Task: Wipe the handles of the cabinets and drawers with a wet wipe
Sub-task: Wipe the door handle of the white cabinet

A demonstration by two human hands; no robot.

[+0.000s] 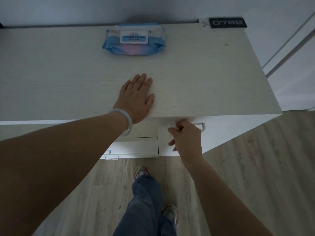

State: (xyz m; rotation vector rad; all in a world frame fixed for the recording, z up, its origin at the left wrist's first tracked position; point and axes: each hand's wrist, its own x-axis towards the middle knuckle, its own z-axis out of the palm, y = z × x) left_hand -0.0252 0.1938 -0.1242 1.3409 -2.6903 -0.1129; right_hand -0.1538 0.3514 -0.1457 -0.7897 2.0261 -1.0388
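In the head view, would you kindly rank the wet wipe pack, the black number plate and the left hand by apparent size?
1. wet wipe pack
2. left hand, though it is nearer the camera, so this is unsure
3. black number plate

1. A white wood-grain tabletop fills the upper half of the view; it serves as the landmark.
2. At the tabletop's far right corner lies a black plaque with pale digits, and a small white card touches its left side.
3. Behind the tabletop rises a pale wall.
4. To the right of the tabletop stands a white panel with a grey rail running slantwise.
5. Below the tabletop's near edge spreads a light wood-plank floor.
6. On that floor, in front of the tabletop, stand legs in blue jeans and two sneakers with red trim.
7. A pale bangle circles the wrist at the tabletop's near edge.
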